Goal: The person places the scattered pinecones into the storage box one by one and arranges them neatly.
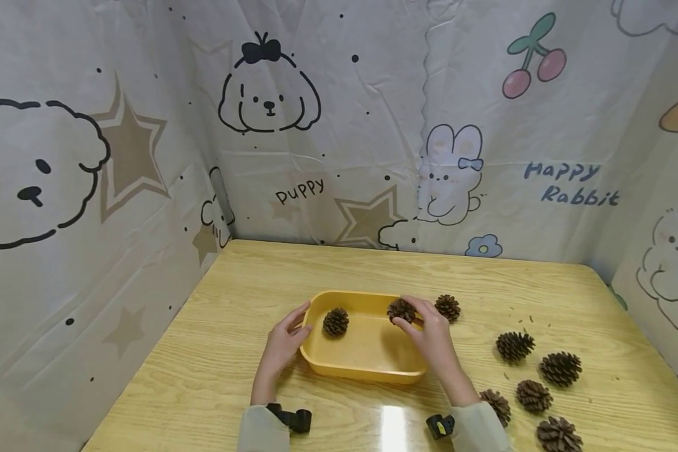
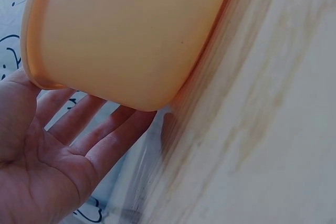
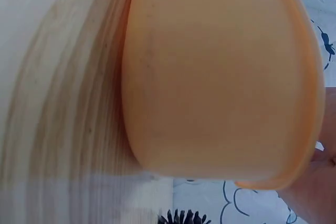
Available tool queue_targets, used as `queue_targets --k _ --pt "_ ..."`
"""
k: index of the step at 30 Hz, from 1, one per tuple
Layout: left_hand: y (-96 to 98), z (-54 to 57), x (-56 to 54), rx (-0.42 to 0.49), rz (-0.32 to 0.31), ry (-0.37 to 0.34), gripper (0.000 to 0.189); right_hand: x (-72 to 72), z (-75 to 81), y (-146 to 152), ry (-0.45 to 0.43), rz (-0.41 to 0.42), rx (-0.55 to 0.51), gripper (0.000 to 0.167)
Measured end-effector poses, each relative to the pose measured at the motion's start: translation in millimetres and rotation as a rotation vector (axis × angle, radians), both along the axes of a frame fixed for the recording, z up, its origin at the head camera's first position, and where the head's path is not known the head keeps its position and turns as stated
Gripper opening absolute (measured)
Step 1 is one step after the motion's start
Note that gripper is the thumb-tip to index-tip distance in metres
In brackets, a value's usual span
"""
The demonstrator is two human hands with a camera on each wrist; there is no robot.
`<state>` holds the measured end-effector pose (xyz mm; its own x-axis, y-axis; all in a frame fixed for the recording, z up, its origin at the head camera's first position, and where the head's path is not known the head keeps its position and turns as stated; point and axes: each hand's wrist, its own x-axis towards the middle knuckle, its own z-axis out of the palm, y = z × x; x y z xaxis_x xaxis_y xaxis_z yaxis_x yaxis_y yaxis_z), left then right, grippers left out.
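A yellow plastic tray (image 1: 367, 375) lies on the wooden table. My left hand (image 1: 283, 345) grips its left end, the thumb over the rim and the fingers along the outside; in the left wrist view the same hand (image 2: 58, 150) reaches behind the tray's wall (image 2: 126, 40). With my right hand (image 1: 431, 333) I hold a pine cone (image 1: 400, 311) between thumb and fingers, over the tray's right end. Another pine cone (image 1: 336, 322) sits inside at the left. In the right wrist view, the tray's wall (image 3: 220, 77) hides most of the right hand (image 3: 315, 182).
Just beyond the right hand lies a pine cone (image 1: 447, 307). Several more, including one pine cone (image 1: 560, 368), are scattered at the table's right, with small brown bits among them. Printed cloth (image 1: 328, 144) hangs along the table's back and sides.
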<state>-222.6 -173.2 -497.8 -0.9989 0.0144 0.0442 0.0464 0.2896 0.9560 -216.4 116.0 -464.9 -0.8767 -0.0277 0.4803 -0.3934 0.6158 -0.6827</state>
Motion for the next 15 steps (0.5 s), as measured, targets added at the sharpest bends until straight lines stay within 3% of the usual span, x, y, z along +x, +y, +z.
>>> queue_targets --k 10,15 --pt "-0.6 0.0 -0.4 0.014 0.007 -0.008 0.05 -4.6 -1.9 -16 -0.08 0.055 0.003 0.045" --pt "-0.8 0.7 -0.2 0.015 0.0 -0.001 0.05 -6.3 -1.8 -23 -0.071 0.06 0.046 0.045"
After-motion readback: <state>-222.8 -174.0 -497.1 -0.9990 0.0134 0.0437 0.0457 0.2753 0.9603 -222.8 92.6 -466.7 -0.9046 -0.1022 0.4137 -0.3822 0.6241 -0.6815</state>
